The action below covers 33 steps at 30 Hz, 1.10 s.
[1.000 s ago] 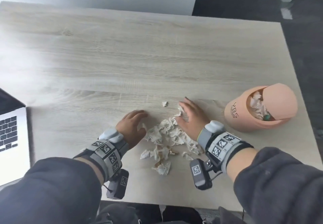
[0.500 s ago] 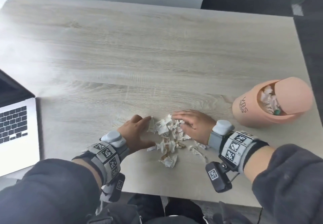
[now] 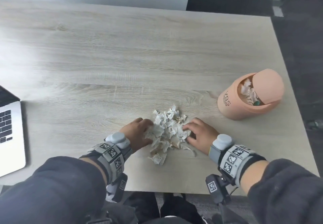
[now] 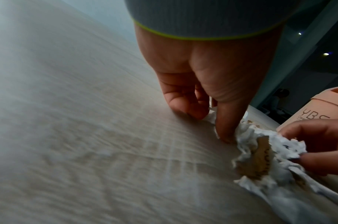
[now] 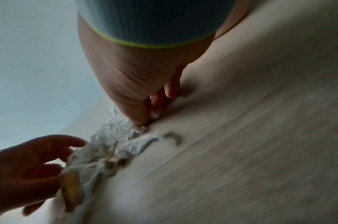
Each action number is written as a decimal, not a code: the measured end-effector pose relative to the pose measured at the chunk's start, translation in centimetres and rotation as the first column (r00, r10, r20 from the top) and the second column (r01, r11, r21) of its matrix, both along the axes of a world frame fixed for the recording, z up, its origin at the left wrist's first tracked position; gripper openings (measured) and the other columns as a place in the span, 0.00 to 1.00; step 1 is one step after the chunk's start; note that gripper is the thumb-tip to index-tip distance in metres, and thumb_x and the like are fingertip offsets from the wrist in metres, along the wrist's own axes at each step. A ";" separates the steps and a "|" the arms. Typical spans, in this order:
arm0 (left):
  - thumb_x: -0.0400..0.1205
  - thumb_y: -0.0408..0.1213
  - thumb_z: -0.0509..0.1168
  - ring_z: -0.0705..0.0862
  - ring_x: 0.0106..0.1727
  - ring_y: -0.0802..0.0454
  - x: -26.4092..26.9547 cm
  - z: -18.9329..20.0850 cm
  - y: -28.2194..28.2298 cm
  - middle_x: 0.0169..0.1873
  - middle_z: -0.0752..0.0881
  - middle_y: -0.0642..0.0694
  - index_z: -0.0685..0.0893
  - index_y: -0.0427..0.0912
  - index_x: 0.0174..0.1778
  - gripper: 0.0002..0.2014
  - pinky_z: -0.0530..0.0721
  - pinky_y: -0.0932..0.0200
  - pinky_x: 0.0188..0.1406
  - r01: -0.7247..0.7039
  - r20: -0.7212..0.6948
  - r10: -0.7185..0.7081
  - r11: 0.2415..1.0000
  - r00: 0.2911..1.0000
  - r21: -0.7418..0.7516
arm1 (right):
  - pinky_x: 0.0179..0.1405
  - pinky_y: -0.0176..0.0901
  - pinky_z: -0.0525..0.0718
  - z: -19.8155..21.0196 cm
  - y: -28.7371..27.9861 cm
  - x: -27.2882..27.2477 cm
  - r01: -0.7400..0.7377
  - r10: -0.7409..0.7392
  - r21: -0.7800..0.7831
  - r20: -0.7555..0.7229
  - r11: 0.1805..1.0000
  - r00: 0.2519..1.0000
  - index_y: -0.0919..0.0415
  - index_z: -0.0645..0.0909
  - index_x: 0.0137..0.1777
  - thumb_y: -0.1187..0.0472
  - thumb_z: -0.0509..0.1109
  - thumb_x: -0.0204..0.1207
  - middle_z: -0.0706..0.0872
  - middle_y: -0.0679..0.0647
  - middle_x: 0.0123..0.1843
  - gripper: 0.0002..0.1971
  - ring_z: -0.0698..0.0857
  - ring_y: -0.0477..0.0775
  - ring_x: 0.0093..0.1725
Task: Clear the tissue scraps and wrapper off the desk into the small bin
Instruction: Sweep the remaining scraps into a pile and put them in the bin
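White tissue scraps (image 3: pixel 167 132) lie bunched in one pile on the desk (image 3: pixel 122 58), near its front edge. A tan printed piece (image 4: pixel 262 154) sits among them; I cannot tell whether it is the wrapper. My left hand (image 3: pixel 139 133) cups the pile's left side, fingers and thumb curled round it. My right hand (image 3: pixel 197 133) does the same on the right side, with tissue between its thumb and fingers (image 5: pixel 160 98). A few scraps (image 3: pixel 158 159) trail toward me outside both hands. The small pink bin (image 3: pixel 232 105) stands to the right, lid tipped open, scraps inside.
An open laptop (image 3: pixel 10 136) sits at the desk's left edge. The desk's front edge (image 3: pixel 166 192) runs just behind my wrists. Its right edge passes close behind the bin, with dark floor (image 3: pixel 305 66) beyond. A small curved crumb (image 5: pixel 172 137) lies by my right thumb.
Both hands have drawn inward and toward me, sweeping the spread scraps, including the stray one farther out, into one tight pile between them. The bin has not moved.
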State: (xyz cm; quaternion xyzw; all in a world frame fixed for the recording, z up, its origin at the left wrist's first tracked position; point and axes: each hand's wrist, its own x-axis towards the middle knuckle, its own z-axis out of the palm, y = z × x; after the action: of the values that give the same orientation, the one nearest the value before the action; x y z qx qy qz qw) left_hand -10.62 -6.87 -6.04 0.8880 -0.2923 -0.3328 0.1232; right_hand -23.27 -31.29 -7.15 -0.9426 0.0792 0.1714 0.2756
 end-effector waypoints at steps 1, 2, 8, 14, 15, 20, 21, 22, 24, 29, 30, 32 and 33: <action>0.76 0.48 0.75 0.83 0.48 0.52 -0.3 0.0 -0.5 0.61 0.82 0.50 0.69 0.55 0.78 0.34 0.86 0.56 0.47 -0.018 -0.010 0.018 1.000 1.000 -0.013 | 0.48 0.46 0.80 -0.1 0.6 0.1 0.034 -0.034 0.024 0.001 0.999 0.999 0.52 0.84 0.60 0.58 0.72 0.73 0.79 0.48 0.58 0.14 0.82 0.53 0.49; 0.76 0.46 0.74 0.82 0.47 0.51 -0.5 0.0 -1.0 0.61 0.83 0.48 0.65 0.56 0.80 0.37 0.86 0.55 0.46 -0.034 -0.013 0.034 0.999 0.999 -0.022 | 0.48 0.46 0.81 -0.3 1.2 0.2 0.067 -0.068 0.052 0.007 0.996 0.998 0.52 0.85 0.58 0.58 0.72 0.74 0.79 0.47 0.56 0.13 0.83 0.54 0.49; 0.76 0.40 0.73 0.83 0.47 0.50 -1.5 -0.1 -4.0 0.65 0.81 0.46 0.51 0.59 0.86 0.48 0.82 0.60 0.38 -0.012 -0.053 0.010 0.999 0.999 -0.031 | 0.50 0.46 0.80 -0.6 3.9 1.2 0.099 -0.100 0.065 0.025 0.993 0.995 0.52 0.86 0.58 0.55 0.71 0.75 0.84 0.50 0.57 0.12 0.83 0.55 0.55; 0.72 0.42 0.73 0.86 0.53 0.47 -2.9 0.1 -6.0 0.60 0.81 0.48 0.64 0.57 0.81 0.41 0.86 0.54 0.45 0.042 -0.076 -0.045 0.998 0.996 -0.041 | 0.44 0.50 0.86 0.4 5.5 1.5 0.315 -0.318 0.244 -0.026 0.917 0.948 0.47 0.80 0.46 0.55 0.73 0.71 0.89 0.47 0.43 0.06 0.87 0.54 0.43; 0.72 0.42 0.72 0.85 0.51 0.48 -2.9 0.3 -6.2 0.57 0.82 0.48 0.70 0.55 0.75 0.34 0.86 0.53 0.45 0.047 -0.075 -0.050 0.998 0.996 -0.046 | 0.40 0.51 0.87 0.6 5.7 1.6 0.363 -0.364 0.286 -0.053 0.887 0.930 0.48 0.77 0.42 0.53 0.74 0.70 0.87 0.48 0.36 0.07 0.87 0.55 0.37; 0.82 0.38 0.66 0.84 0.55 0.48 -2.3 1.4 -5.8 0.54 0.85 0.45 0.82 0.43 0.62 0.13 0.80 0.58 0.51 -0.018 -0.032 0.015 0.996 0.999 -0.089 | 0.41 0.55 0.89 1.7 6.1 1.8 0.340 -0.377 0.492 -0.025 0.801 0.926 0.48 0.85 0.39 0.47 0.72 0.72 0.86 0.45 0.30 0.07 0.89 0.54 0.33; 0.83 0.39 0.66 0.85 0.52 0.49 -2.1 1.6 -5.3 0.53 0.86 0.46 0.84 0.43 0.61 0.12 0.80 0.60 0.48 -0.071 -0.032 0.068 0.989 0.997 -0.127 | 0.47 0.54 0.87 1.7 5.9 1.9 0.283 -0.357 0.475 0.073 0.833 0.931 0.49 0.87 0.40 0.48 0.70 0.73 0.86 0.42 0.36 0.07 0.88 0.51 0.40; 0.83 0.39 0.66 0.85 0.47 0.52 -1.9 1.6 -4.6 0.51 0.86 0.47 0.85 0.44 0.59 0.10 0.80 0.62 0.43 -0.141 -0.056 0.133 0.977 0.989 -0.159 | 0.53 0.52 0.85 1.5 5.6 2.0 0.240 -0.339 0.438 0.163 0.866 0.927 0.49 0.87 0.41 0.48 0.69 0.74 0.86 0.41 0.43 0.08 0.86 0.48 0.47; 0.83 0.38 0.65 0.86 0.37 0.55 -1.3 1.5 -3.1 0.45 0.87 0.50 0.85 0.48 0.55 0.07 0.84 0.62 0.33 -0.297 -0.148 0.272 0.934 0.951 -0.196 | 0.59 0.51 0.82 0.9 4.2 2.4 0.230 -0.331 0.350 0.262 0.908 0.907 0.49 0.87 0.47 0.48 0.69 0.74 0.86 0.43 0.52 0.09 0.83 0.49 0.56; 0.78 0.33 0.67 0.88 0.27 0.49 -0.2 1.4 0.2 0.39 0.91 0.46 0.89 0.48 0.48 0.07 0.91 0.51 0.27 -0.630 -0.330 0.553 0.748 0.766 -0.209 | 0.73 0.57 0.75 -0.3 1.3 4.1 0.247 -0.246 0.011 0.122 0.969 0.962 0.45 0.73 0.72 0.35 0.68 0.69 0.76 0.48 0.75 0.31 0.74 0.57 0.73; 0.78 0.31 0.67 0.87 0.28 0.49 -0.2 1.3 0.7 0.41 0.91 0.44 0.90 0.48 0.47 0.09 0.91 0.51 0.27 -0.682 -0.359 0.593 0.701 0.721 -0.211 | 0.75 0.57 0.72 -0.4 1.4 4.6 0.203 -0.201 -0.046 0.058 0.978 0.978 0.42 0.68 0.76 0.33 0.67 0.70 0.71 0.48 0.80 0.35 0.70 0.59 0.77; 0.78 0.27 0.66 0.87 0.31 0.47 -0.1 1.2 1.4 0.46 0.91 0.42 0.89 0.50 0.49 0.14 0.91 0.50 0.29 -0.749 -0.429 0.630 0.629 0.648 -0.207 | 0.77 0.58 0.69 -0.2 2.1 5.5 0.101 -0.104 -0.119 -0.016 0.988 0.994 0.38 0.60 0.80 0.34 0.66 0.73 0.63 0.47 0.84 0.36 0.64 0.60 0.81; 0.78 0.25 0.64 0.87 0.32 0.47 -0.1 1.2 1.6 0.47 0.91 0.41 0.89 0.51 0.51 0.16 0.92 0.49 0.31 -0.764 -0.454 0.632 0.612 0.628 -0.205 | 0.77 0.58 0.67 0.0 2.7 5.8 0.060 -0.064 -0.131 -0.026 0.990 0.998 0.37 0.59 0.81 0.36 0.64 0.75 0.61 0.46 0.85 0.34 0.62 0.61 0.82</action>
State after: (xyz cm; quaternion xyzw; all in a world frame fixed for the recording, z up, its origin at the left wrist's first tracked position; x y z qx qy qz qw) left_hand -10.72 -5.26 -4.80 0.8178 0.0510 -0.3398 0.4616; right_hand -17.44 -28.63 -7.16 -0.9529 0.1235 0.1714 0.2175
